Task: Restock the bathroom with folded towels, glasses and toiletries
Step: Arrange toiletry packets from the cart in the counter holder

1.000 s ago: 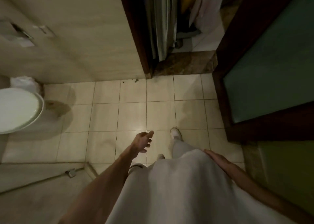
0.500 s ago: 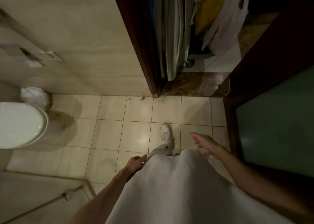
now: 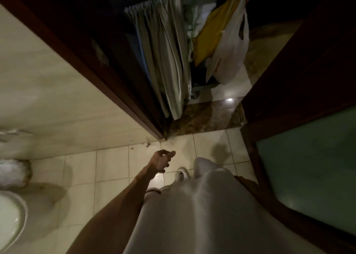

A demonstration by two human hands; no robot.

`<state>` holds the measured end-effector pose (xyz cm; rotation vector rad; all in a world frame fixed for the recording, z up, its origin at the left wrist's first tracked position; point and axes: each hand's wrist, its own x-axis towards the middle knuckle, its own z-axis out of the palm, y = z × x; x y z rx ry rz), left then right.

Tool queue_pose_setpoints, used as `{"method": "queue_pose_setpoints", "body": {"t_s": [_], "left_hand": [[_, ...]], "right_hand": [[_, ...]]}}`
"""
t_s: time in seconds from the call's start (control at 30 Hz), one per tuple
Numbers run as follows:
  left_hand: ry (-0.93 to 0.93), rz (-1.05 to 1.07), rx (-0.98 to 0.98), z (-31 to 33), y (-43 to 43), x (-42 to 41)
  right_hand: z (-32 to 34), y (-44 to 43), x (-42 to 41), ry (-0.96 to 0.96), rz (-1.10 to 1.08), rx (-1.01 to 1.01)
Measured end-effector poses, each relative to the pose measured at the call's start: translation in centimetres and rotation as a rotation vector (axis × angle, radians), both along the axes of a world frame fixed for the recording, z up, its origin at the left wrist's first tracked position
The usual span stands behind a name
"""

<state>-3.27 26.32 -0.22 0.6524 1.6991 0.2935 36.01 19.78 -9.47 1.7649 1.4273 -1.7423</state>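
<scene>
A toilet (image 3: 9, 215) and a white-lined bin (image 3: 13, 173) sit at the lower left of the frame on a pale tiled floor (image 3: 111, 167), below a beige wall (image 3: 57, 99). At lower centre a person in a white garment (image 3: 202, 215) reaches the left hand (image 3: 162, 160) forward over the tiles, fingers relaxed and loosely bent, holding nothing; one pale shoe (image 3: 181, 173) shows just beside it. Past a dark wooden door frame (image 3: 115, 80), at upper centre, hang a pleated grey fabric (image 3: 163, 60), a yellow cloth (image 3: 208, 39) and a white plastic bag (image 3: 231, 51); whether any of these are towels cannot be told. A door with a frosted green panel (image 3: 308, 167) fills the right. The right hand is hidden behind the garment.
</scene>
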Motion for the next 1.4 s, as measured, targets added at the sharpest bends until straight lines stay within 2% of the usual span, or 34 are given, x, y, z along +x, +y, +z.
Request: {"method": "queue_pose_setpoints", "body": {"t_s": [0.07, 0.1, 0.17, 0.27, 0.33, 0.37, 0.43, 0.57, 0.87, 1.0, 1.07, 1.23, 1.4], "left_hand": [[0.006, -0.027, 0.036, -0.2, 4.2, 0.5], [0.009, -0.036, 0.046, -0.6, 5.9, 0.7], [0.028, -0.036, 0.045, -1.8, 8.9, 1.4], [0.052, -0.008, -0.05, -3.4, 11.0, 2.5], [0.057, 0.045, -0.107, -3.5, 11.4, 2.9], [0.057, 0.068, -0.1, -3.3, 11.6, 3.0], [0.068, 0.118, -0.065, -2.9, 12.8, 2.8], [0.016, 0.245, -0.027, 0.2, 18.2, 2.2], [0.378, 0.025, 0.522, 13.4, 34.7, -0.7], [0.566, -0.06, 0.674, 20.3, 39.3, -3.5], [0.652, -0.107, 0.692, 23.2, 40.8, -4.7], [1.097, -0.19, 0.793, 28.6, 44.0, -8.2], [1.298, -0.112, 0.683, 31.6, 46.7, -11.6]], "right_hand": [[-2.8, 1.2, 1.6, 0.026, -0.001, 0.038], [-1.5, 3.1, 1.1, 0.006, 0.0, 0.019], [5.5, 8.6, -2.2, -0.111, 0.034, 0.018], [7.6, 16.5, -3.0, -0.179, -0.119, 0.071], [8.0, 21.6, -3.5, -0.096, -0.243, 0.11], [8.7, 24.1, -4.0, -0.044, -0.373, 0.088], [10.3, 29.3, -5.6, 0.053, -0.472, 0.017], [13.6, 37.6, -10.1, 0.216, -0.288, 0.123], [20.7, 50.6, -19.1, 0.581, -0.008, 0.329], [25.5, 56.0, -22.5, 0.704, 0.115, 0.45], [28.2, 58.6, -24.4, 0.746, 0.195, 0.483], [33.9, 64.8, -30.0, 0.874, 0.382, 0.55], [35.6, 70.4, -36.2, 0.929, 0.561, 0.546]]}}
